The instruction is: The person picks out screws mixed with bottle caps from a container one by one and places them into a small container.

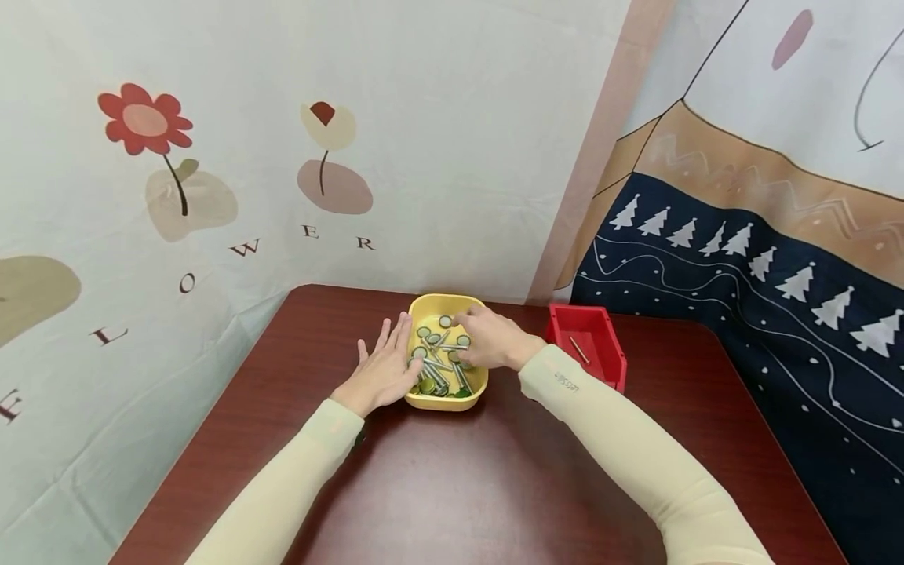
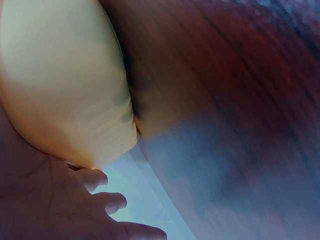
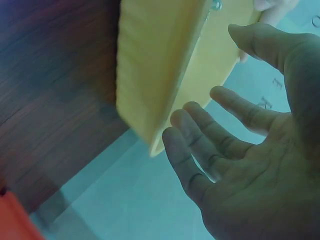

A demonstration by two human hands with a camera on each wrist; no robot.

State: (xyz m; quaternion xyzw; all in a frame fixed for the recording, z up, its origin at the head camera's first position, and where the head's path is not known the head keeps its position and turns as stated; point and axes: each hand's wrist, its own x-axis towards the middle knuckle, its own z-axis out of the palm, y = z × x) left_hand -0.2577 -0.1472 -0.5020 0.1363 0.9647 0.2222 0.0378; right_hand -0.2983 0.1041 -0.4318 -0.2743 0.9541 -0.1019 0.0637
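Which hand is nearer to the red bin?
Right: the right hand is over the side of the yellow bin facing the red bin; the left hand is at the opposite side, farther away.

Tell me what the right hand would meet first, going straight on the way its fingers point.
Likely the round discs or metal screws in the yellow bin, beneath the right hand's fingertips; depth is unclear, so which comes first isn't certain.
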